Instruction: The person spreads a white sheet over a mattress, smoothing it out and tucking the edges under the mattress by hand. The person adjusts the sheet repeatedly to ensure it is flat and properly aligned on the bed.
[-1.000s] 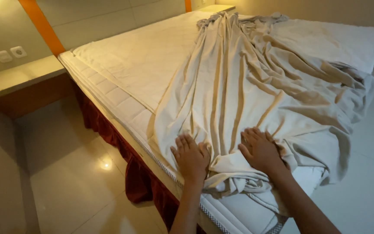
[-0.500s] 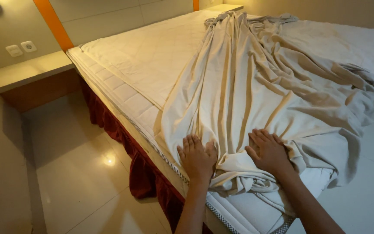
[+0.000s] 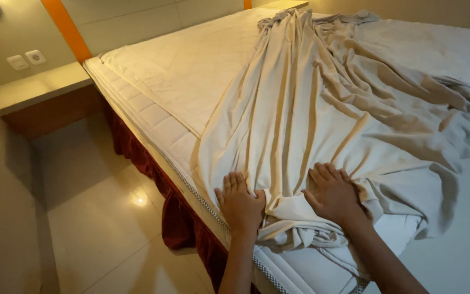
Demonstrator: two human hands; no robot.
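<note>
Pressing flat with fingers spread, the left hand (image 3: 239,204) and right hand (image 3: 334,197) stay planted on the bunched beige sheet (image 3: 322,130), which has barely shifted.

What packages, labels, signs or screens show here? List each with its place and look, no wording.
None in view: no package, label, sign or screen.
Nearest in kind, wall fittings only:
Switch plate: pale square, upper-left wall above the wooden side shelf.
Wall socket: pale square with round face, just right of the switch plate.
Both hands, left hand and right hand, lie flat on the cream sheet.
</note>
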